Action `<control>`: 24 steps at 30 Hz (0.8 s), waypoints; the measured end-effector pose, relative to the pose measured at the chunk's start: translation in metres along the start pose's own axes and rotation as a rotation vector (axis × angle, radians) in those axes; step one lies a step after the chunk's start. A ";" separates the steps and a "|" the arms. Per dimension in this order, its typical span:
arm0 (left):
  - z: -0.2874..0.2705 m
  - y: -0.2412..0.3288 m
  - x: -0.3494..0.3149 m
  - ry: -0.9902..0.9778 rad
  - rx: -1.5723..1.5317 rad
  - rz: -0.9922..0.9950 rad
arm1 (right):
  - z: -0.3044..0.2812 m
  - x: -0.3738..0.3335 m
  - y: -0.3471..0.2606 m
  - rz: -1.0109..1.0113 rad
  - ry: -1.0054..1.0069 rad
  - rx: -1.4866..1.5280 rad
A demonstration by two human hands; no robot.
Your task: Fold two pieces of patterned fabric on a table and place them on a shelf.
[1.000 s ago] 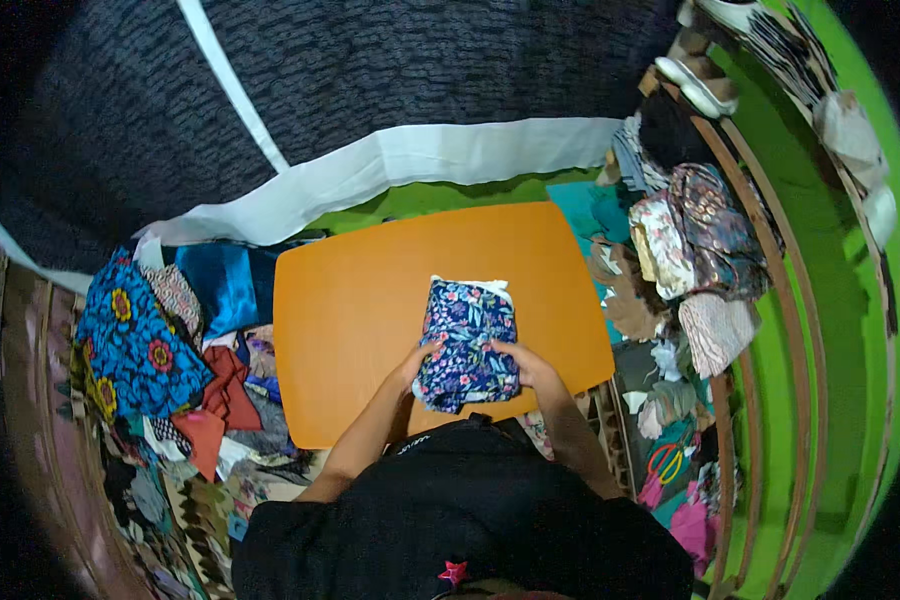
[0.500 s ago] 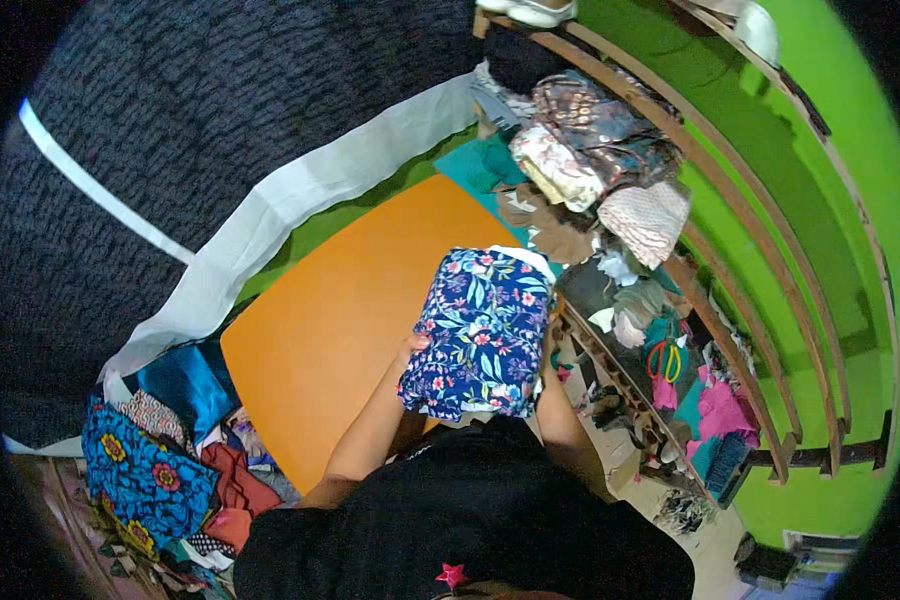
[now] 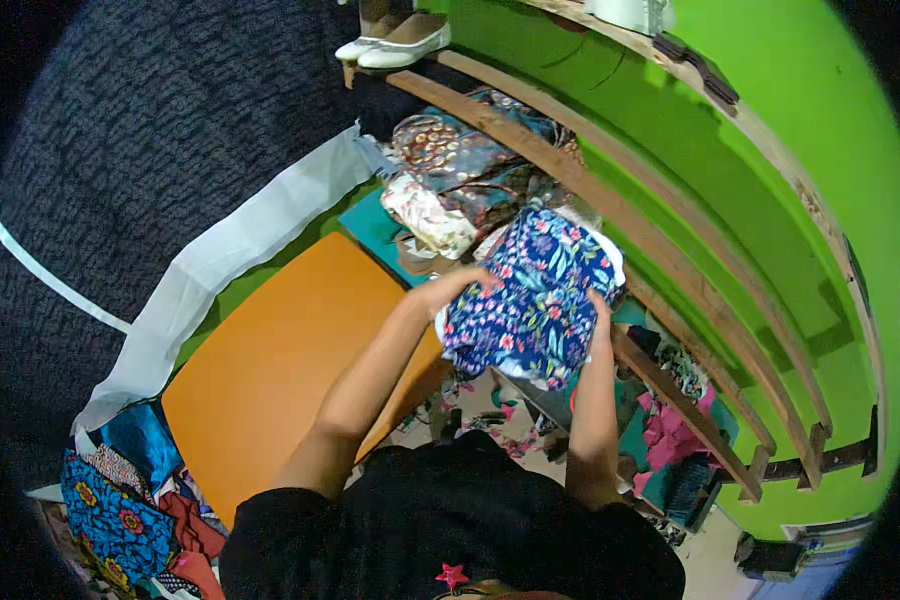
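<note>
A folded bundle of navy-blue floral cloth (image 3: 540, 290), with white showing along its edges, is held in front of me over the right-hand shelf area. My left hand (image 3: 458, 288) grips its left edge, thumb side on top and the fingers partly hidden. On the opposite edge my right hand (image 3: 598, 312) holds it, with most fingers out of sight beneath. Just beyond the bundle lie a cream floral cloth (image 3: 430, 215) and a shiny dark patterned cloth (image 3: 460, 160). Whether the bundle touches the pile under it, I cannot tell.
To the left stands an orange tabletop (image 3: 290, 350). Wooden rack slats (image 3: 610, 190) curve along the green wall (image 3: 810, 130), with white shoes (image 3: 405, 45) at the far end. Blue flowered fabric (image 3: 125, 520) is heaped at lower left; pink scraps (image 3: 675, 430) lie at right.
Both hands have carried the floral cloth bundle away from my body and to the right, from beside the orange tabletop to the cloth pile at the rack. My view has turned right.
</note>
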State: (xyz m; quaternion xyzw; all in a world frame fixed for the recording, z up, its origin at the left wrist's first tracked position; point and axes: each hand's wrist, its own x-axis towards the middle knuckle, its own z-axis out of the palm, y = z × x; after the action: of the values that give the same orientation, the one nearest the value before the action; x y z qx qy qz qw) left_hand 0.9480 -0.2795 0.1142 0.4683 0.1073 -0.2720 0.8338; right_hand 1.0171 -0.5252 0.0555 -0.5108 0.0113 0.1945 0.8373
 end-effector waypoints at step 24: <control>-0.036 0.004 0.164 0.316 -0.126 0.194 | -0.041 0.202 0.006 -0.362 0.057 -0.210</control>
State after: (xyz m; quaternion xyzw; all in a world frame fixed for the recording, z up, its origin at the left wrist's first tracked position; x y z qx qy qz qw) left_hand 1.0889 -0.3052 0.0264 0.4600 0.2079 -0.1060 0.8567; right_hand 1.2097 -0.4948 -0.0132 -0.5943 -0.0771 0.0265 0.8001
